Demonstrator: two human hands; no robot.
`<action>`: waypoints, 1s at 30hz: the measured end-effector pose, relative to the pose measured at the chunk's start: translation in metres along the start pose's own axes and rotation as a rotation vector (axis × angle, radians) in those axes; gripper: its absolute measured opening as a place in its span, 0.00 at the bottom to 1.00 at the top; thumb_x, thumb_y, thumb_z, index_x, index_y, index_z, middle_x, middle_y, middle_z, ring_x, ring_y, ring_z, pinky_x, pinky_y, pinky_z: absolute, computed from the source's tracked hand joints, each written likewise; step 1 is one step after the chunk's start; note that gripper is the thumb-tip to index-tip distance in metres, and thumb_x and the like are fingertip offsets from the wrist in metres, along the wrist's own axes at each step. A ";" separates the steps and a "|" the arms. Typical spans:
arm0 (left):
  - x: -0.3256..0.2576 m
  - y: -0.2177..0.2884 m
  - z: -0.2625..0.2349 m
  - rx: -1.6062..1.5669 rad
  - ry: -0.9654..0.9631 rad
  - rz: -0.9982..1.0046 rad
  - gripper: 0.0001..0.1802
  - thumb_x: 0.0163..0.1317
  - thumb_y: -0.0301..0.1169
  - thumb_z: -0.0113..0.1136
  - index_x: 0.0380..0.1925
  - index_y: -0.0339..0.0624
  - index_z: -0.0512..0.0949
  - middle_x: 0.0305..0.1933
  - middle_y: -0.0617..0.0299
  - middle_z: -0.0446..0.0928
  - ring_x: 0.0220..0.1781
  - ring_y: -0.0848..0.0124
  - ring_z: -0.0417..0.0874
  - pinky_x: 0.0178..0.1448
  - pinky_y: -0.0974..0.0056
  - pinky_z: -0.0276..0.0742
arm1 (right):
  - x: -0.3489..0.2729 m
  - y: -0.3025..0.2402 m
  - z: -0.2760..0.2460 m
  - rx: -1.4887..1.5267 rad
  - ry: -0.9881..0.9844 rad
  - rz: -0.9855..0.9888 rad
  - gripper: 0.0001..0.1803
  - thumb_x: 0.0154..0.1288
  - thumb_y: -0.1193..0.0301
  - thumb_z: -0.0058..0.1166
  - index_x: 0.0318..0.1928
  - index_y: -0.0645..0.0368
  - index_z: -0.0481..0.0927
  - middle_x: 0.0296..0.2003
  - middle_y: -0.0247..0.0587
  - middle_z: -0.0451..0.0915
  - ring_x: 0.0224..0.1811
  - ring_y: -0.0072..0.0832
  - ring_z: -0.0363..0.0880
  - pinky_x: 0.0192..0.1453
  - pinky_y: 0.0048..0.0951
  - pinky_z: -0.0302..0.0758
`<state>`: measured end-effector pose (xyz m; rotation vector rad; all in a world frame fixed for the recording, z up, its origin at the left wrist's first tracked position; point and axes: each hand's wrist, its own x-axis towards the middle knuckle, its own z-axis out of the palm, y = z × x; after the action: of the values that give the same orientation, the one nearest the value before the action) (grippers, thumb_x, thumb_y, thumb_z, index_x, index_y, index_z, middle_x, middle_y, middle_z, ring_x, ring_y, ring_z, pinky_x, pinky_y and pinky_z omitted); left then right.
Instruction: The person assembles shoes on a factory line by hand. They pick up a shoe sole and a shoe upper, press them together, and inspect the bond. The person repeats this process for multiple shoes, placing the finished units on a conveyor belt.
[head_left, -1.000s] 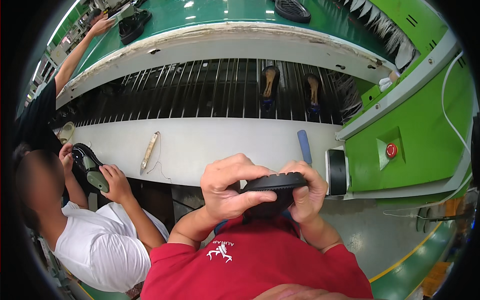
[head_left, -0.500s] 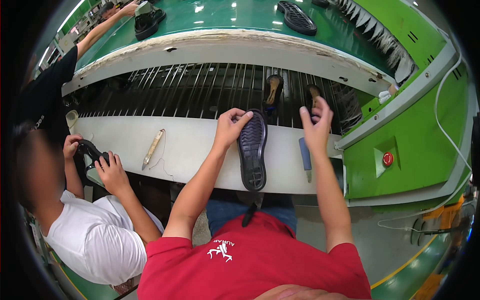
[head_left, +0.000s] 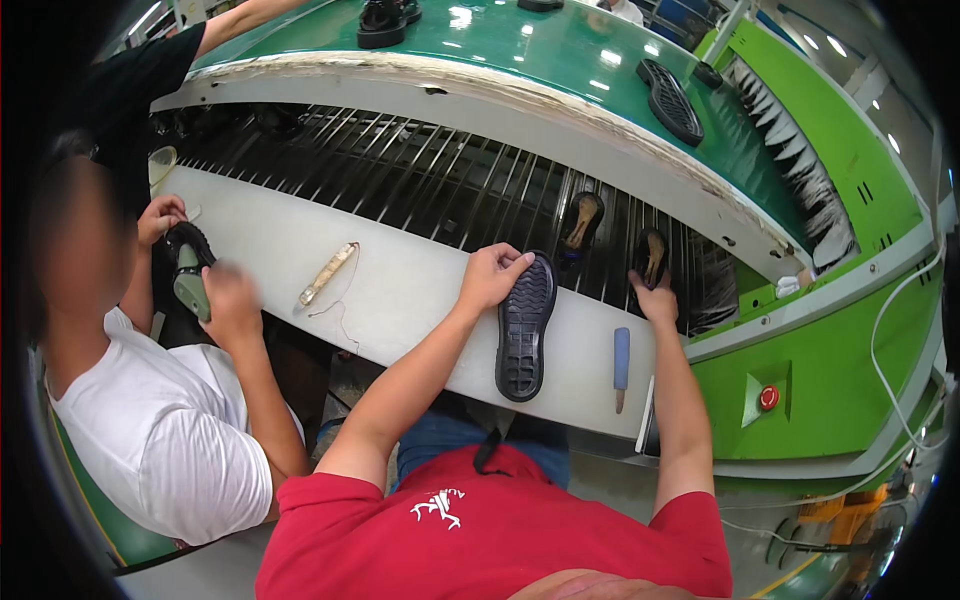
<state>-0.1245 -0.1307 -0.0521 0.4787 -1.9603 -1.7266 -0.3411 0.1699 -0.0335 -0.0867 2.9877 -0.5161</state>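
Lying tread-up, black shoe sole [head_left: 525,328], left hand [head_left: 490,277] at its toe.

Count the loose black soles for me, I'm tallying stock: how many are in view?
2 clearly: one black sole on the white ledge under the left hand, one black sole on the green belt upper right. Dark items at the top edge may be more.

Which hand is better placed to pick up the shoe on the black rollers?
Right. The right hand already touches the shoe on the rollers; the left hand rests on the black sole.
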 end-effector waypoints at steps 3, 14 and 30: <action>0.004 -0.002 -0.001 -0.039 0.017 0.008 0.19 0.71 0.42 0.77 0.37 0.32 0.90 0.29 0.59 0.88 0.31 0.75 0.85 0.39 0.65 0.81 | -0.013 -0.009 -0.005 -0.022 -0.010 -0.024 0.67 0.59 0.30 0.69 0.86 0.58 0.57 0.68 0.66 0.81 0.73 0.60 0.80 0.76 0.52 0.76; 0.005 -0.007 0.007 -0.087 0.020 -0.016 0.20 0.69 0.44 0.78 0.35 0.34 0.87 0.29 0.61 0.86 0.31 0.75 0.83 0.40 0.65 0.81 | 0.014 0.016 -0.052 0.481 0.202 -0.109 0.38 0.59 0.50 0.78 0.63 0.63 0.88 0.55 0.56 0.91 0.58 0.43 0.89 0.67 0.39 0.79; -0.010 0.031 0.005 -0.078 0.214 0.340 0.14 0.76 0.33 0.71 0.55 0.39 0.83 0.44 0.63 0.86 0.44 0.75 0.86 0.48 0.68 0.82 | -0.241 -0.031 -0.075 1.884 -0.294 -0.218 0.34 0.81 0.49 0.59 0.71 0.65 0.80 0.62 0.48 0.87 0.64 0.38 0.87 0.65 0.37 0.86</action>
<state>-0.1171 -0.1169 -0.0236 0.2710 -1.7031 -1.4666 -0.1091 0.1837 0.0705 -0.2449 1.1939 -2.5394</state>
